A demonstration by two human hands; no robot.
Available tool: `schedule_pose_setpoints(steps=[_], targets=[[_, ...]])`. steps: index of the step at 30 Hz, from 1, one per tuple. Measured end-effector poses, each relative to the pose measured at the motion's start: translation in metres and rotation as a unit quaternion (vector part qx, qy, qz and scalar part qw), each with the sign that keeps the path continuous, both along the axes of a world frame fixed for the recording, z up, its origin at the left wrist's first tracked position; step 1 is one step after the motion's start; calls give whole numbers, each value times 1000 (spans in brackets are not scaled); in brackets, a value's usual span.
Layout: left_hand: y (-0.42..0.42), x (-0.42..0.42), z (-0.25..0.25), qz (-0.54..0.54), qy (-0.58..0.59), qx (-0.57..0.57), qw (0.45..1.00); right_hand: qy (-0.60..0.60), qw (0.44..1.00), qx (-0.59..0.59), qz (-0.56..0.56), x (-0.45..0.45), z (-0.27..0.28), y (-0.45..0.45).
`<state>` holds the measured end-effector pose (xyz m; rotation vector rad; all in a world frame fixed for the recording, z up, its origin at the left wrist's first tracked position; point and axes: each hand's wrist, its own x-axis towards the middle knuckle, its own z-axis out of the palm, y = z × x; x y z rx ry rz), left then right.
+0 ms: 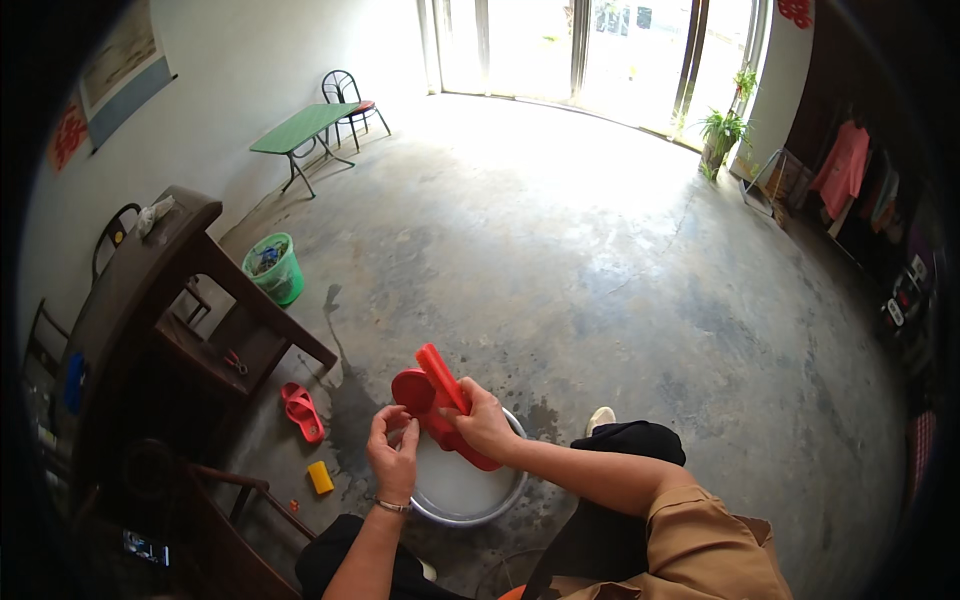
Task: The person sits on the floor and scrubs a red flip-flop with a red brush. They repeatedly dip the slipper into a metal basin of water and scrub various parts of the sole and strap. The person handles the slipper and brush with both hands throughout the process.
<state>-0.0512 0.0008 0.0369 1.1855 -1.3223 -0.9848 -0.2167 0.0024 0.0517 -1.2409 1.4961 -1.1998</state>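
My right hand [481, 421] is closed around a red scrubbing brush [442, 377] and also grips a red slipper [414, 390] beneath it. The slipper is tilted over a round metal basin [523, 480] of cloudy, whitish water [465, 486]. At the slipper's left edge, my left hand [394, 450] has its fingers curled and the thumb close to the fingertips. Whether those fingers pinch the slipper or something small cannot be made out. A second red slipper [302, 412] lies on the concrete floor to the left, near a yellow block [320, 477] that looks like soap.
A dark wooden table [120, 300] and a wooden chair [232, 480] stand at the left. Beyond the table's leg is a green bin [292, 277] with rubbish. Farther back are a green folding table [307, 127] and a potted plant [721, 135]. Wet patches mark the floor around the basin.
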Motion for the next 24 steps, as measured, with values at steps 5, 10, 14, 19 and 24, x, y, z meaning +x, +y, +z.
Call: schedule_pose_setpoints(steps=[5, 10, 14, 19, 24], targets=[[1, 5, 5, -69, -164, 15, 984, 66, 996, -25, 53, 2, -24, -1], [3, 19, -21, -188, -247, 29, 950, 155, 978, -38, 135, 8, -19, 3], [8, 11, -12, -248, 34, 306, 918, 182, 954, -71, 229, 1, -21, 3], [10, 12, -10, -280, 86, 386, 875, 176, 937, -98, 284, -2, -14, 4], [6, 7, -6, -211, 91, 316, 920, 59, 982, -86, 155, 0, -19, 4]])
